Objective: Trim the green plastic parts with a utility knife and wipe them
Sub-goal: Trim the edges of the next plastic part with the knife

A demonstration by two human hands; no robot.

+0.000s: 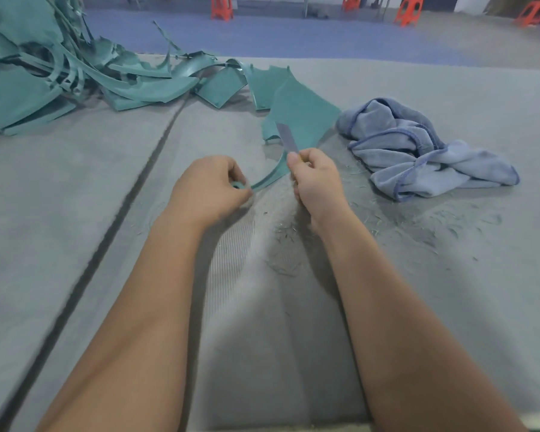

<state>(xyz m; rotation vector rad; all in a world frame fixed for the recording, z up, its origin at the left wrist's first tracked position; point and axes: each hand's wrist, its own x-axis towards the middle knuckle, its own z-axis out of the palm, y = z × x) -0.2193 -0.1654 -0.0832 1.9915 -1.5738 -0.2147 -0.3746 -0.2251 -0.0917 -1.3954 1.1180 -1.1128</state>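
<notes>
The curved green plastic strip part lay low over the grey felt-covered work table, arcing from the left hand up toward the right hand; its far end widened into a flat green sheet section resting on the table. The left hand was curled, fingers pinching the near end of the strip, knuckles up, forearm reaching in from the lower left. The right hand was fisted around the handle of a utility knife, whose grey blade pointed up and away, tilted slightly left, just beside the strip's upper bend. Whether the edge touched the plastic could not be told. The handle was almost wholly hidden in the fist.

Fine green shavings were scattered on the felt below and right of the right wrist. A crumpled blue microfibre cloth lay near the right hand. A pile of green plastic offcuts and strips occupied the far left of the table. Orange plastic stools stood on the floor beyond.
</notes>
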